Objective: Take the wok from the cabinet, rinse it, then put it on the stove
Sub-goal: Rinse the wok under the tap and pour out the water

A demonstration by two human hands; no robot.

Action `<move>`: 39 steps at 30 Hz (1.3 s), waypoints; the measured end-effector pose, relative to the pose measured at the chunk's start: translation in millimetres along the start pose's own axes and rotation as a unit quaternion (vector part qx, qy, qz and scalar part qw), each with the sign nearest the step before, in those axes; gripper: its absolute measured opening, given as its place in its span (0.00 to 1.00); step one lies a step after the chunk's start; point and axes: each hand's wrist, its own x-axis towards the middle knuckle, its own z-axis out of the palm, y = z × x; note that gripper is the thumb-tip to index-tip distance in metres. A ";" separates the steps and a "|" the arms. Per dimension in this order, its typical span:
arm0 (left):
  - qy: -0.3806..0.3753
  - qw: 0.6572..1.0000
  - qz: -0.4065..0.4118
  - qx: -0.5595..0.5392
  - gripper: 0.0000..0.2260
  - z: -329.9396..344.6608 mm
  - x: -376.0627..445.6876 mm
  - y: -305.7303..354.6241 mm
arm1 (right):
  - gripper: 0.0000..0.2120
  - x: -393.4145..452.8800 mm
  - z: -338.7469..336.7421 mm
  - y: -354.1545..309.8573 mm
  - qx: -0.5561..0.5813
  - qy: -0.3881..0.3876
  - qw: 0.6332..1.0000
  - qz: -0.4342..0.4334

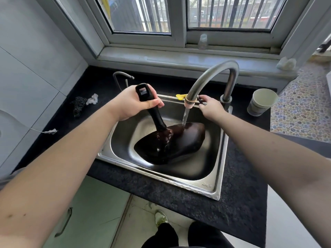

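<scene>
Two hands busy, wok mid-rinse. Black countertop point(238, 203) carries the steel sink point(221, 154); the wok point(180, 145) sits tilted inside the basin, dark outer side toward me, handle point(154, 113) sticking up out of it. Tall gooseneck faucet point(211, 76) is running; the stream point(185, 117) hits the wok's upper edge and splashes around the handle joint. My left hand point(132, 104) has its fingers wrapped tight round the upper handle. My right hand point(210, 108) is up at the spout end, fingertips pinching a small dark lever point(201, 102) beside the nozzle. A pale cup point(262, 102) stands on the counter right of the faucet base, a dark scrubber point(78, 106) lies to the left, and a small clear bottle point(203, 42) sits on the window ledge. Risks, my read: wet handle plus one-handed hold means the wok could twist or slip and bang the basin; water on the curved outer side may spray onto the counter; the lift-out may carry drips to the stove. Writing: a small stamped mark on the sink's front-right rim point(206, 185), too blurred to read. Nothing else legible.
</scene>
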 end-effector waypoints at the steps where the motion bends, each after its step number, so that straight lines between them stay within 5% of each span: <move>1: -0.001 1.000 0.001 -0.017 0.02 -3.2 -1.1 -3.9 | 0.22 0.0 -0.3 0.1 -0.002 0.000 1.000 -0.002; 11: 0.031 0.983 -0.068 -0.168 0.08 -44.7 -8.3 -39.7 | 0.22 -2.4 -3.5 -3.0 -0.016 -0.002 1.000 -0.009; 18: 0.102 0.979 -0.092 -0.152 0.10 -41.7 12.5 -48.4 | 0.22 -3.9 -5.0 -4.6 -0.014 -0.002 1.000 -0.001; 25: 0.201 0.894 -0.108 -0.387 0.16 -26.3 26.7 -68.6 | 0.19 -3.9 -2.3 -8.6 0.001 0.021 1.000 -0.007; 39: 0.249 0.861 -0.116 -0.428 0.19 -42.3 12.0 -85.0 | 0.13 -10.1 -3.5 -26.6 -0.050 0.088 0.993 -0.060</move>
